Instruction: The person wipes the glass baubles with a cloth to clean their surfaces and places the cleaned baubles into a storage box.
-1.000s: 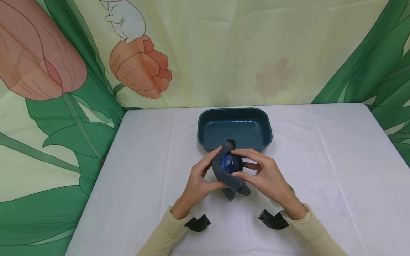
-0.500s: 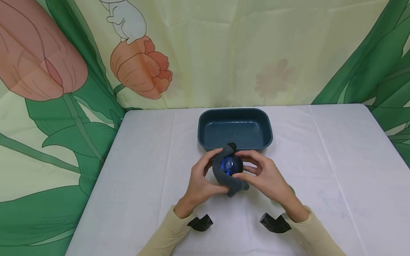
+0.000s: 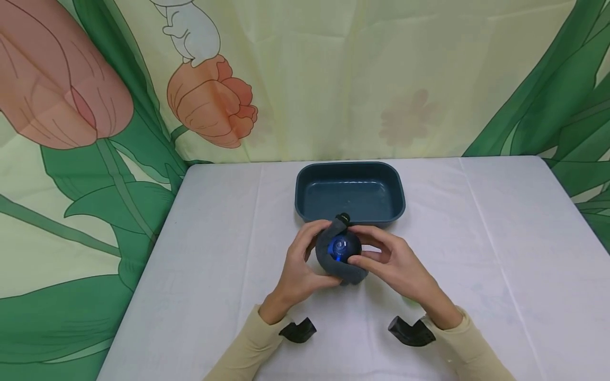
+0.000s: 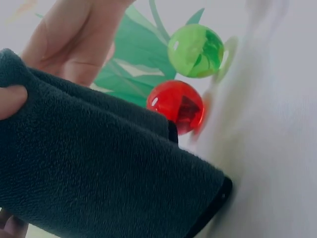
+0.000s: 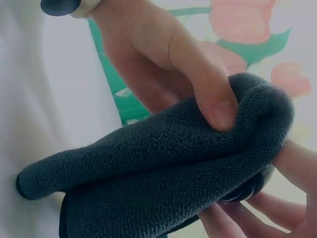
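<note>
Head view had it: a clear blue ball [image 3: 345, 247] nestled in the fold of a dark, fuzzy towel [image 3: 325, 258] above the tabletop [image 3: 214, 254], with a blue basin [image 3: 350, 191] at twelve o'clock. At nine, the left hand [image 3: 301, 264] curled round the towel's outside; at three, the right hand [image 3: 393, 259] pinched the ball itself. The towel looked soft, light and floppy, best held by its fold; the ball seemed hard, smooth and probably slippery, safest gripped across its widest part. Tight quarters, too! The towel's far corner met the basin's rim in view, touching or not, impossible to tell. Left wrist view caught a red ball [image 4: 176, 106] just beside a green ball [image 4: 196, 51], ready rollers if brushed.
</note>
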`<state>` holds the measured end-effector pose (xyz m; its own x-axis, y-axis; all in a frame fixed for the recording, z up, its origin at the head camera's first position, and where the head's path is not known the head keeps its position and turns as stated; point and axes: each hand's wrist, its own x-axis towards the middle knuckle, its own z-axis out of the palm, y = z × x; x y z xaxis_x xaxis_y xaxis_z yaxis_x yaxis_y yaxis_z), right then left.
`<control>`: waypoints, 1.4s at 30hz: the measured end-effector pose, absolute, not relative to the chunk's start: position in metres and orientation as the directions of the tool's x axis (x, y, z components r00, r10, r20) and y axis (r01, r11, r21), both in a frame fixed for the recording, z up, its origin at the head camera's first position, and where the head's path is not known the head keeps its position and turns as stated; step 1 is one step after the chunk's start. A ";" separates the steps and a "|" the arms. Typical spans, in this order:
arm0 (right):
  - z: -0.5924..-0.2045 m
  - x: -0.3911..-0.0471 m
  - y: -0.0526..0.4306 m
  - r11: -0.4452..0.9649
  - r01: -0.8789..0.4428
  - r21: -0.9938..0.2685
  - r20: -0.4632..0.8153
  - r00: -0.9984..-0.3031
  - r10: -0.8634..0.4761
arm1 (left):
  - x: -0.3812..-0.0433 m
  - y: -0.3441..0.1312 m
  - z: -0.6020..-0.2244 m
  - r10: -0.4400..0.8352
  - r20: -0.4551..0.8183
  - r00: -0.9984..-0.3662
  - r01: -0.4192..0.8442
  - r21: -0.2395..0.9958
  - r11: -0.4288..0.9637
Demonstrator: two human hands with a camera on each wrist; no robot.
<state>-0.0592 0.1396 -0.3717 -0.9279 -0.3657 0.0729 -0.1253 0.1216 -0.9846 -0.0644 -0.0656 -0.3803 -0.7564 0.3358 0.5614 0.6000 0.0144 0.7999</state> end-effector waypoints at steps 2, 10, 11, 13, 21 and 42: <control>-0.372 -0.060 0.139 0.124 -0.133 -0.983 0.081 -0.931 -0.357 | -0.065 -0.065 -0.380 0.350 0.547 -0.761 0.590 0.807 0.020; -0.373 -0.063 0.140 0.122 -0.189 -0.974 0.138 -0.931 -0.339 | -0.068 -0.062 -0.377 0.369 0.513 -0.775 0.559 0.829 0.022; -0.373 -0.064 0.140 0.120 -0.194 -0.974 0.144 -0.930 -0.339 | -0.069 -0.062 -0.377 0.369 0.516 -0.773 0.561 0.828 0.016; -0.373 -0.064 0.139 0.115 -0.196 -0.974 0.148 -0.930 -0.335 | -0.069 -0.062 -0.377 0.370 0.518 -0.772 0.561 0.828 0.012; -0.370 -0.064 0.140 0.114 -0.127 -0.985 0.085 -0.945 -0.317 | -0.068 -0.061 -0.376 0.374 0.520 -0.768 0.576 0.816 0.046; -0.363 -0.062 0.144 0.222 -0.037 -0.974 -0.043 -0.937 -0.345 | -0.067 -0.062 -0.381 0.329 0.495 -0.804 0.538 0.841 0.052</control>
